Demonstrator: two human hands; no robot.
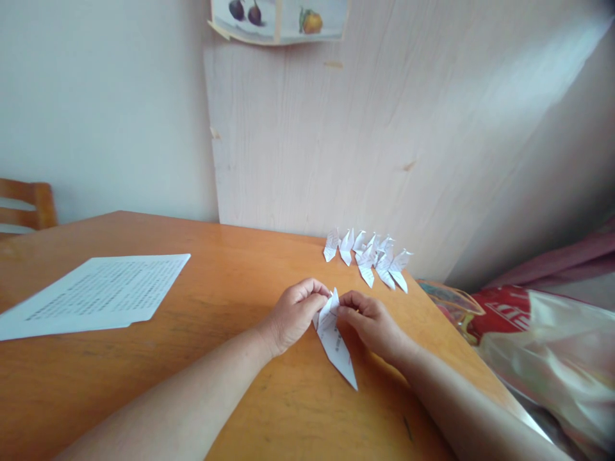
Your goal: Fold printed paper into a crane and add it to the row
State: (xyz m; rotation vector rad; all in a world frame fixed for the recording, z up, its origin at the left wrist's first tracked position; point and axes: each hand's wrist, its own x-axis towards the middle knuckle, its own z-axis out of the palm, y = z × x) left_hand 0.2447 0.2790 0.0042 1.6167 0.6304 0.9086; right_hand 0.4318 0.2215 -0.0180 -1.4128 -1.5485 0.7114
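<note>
A folded white paper piece (336, 349) with printed text lies lengthwise between my hands, its long point toward me and a smaller tip standing up at the far end. My left hand (298, 314) pinches its upper left edge between thumb and fingers. On the opposite side, my right hand (372, 320) grips the upper right edge with thumb and forefinger. Both hands rest low over the wooden table (230, 397). Behind them stand several folded paper birds (366, 264), grouped near the table's far right edge.
A stack of printed sheets (110, 288) lies at the left of the table. A wooden chair back (45, 205) shows at far left. Beyond the right edge are a red and white bag (509, 314) and pale plastic (552, 358). A wooden panel (307, 147) borders the far side.
</note>
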